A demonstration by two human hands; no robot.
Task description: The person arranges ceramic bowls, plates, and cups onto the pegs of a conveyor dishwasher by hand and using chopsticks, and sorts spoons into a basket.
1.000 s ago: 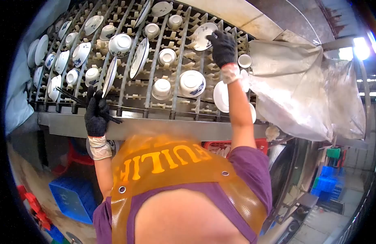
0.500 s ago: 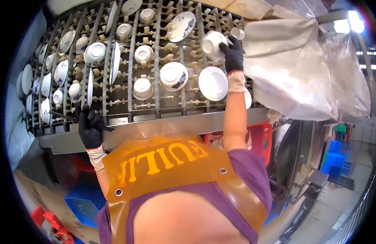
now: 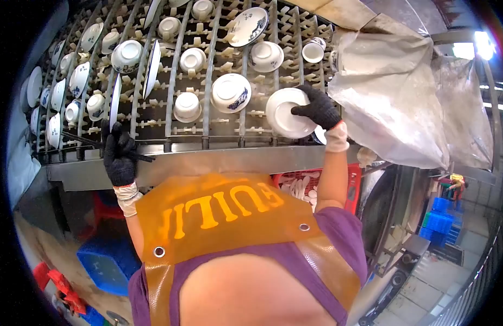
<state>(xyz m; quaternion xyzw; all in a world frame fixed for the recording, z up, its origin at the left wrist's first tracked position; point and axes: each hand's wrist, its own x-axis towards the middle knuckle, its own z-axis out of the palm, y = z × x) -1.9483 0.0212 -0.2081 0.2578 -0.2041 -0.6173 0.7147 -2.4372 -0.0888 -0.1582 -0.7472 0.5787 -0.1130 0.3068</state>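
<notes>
My right hand (image 3: 319, 108), in a black glove, grips the rim of a white dish (image 3: 289, 113) at the rack's near right edge. Just behind it an upturned bowl (image 3: 265, 56) and a small cup (image 3: 313, 50) rest on the rack (image 3: 205, 142). My left hand (image 3: 120, 155), also gloved in black, is closed around dark chopsticks (image 3: 80, 139) by the near left edge, close to an upright plate (image 3: 115, 102). Between my hands sit a blue-patterned bowl (image 3: 231, 93) and a smaller upturned bowl (image 3: 187, 107).
A metal ledge (image 3: 208, 163) runs along the rack's front. Plastic sheeting (image 3: 390, 98) hangs at the right. Below are a red basket (image 3: 354, 187) with utensils and a blue crate (image 3: 107, 266). A distant person (image 3: 455, 185) stands far right.
My right hand first left a patterned plate, then held a bowl further back; that bowl now rests on the rack and the hand has come nearer, onto the dish. My left hand keeps the chopsticks.
</notes>
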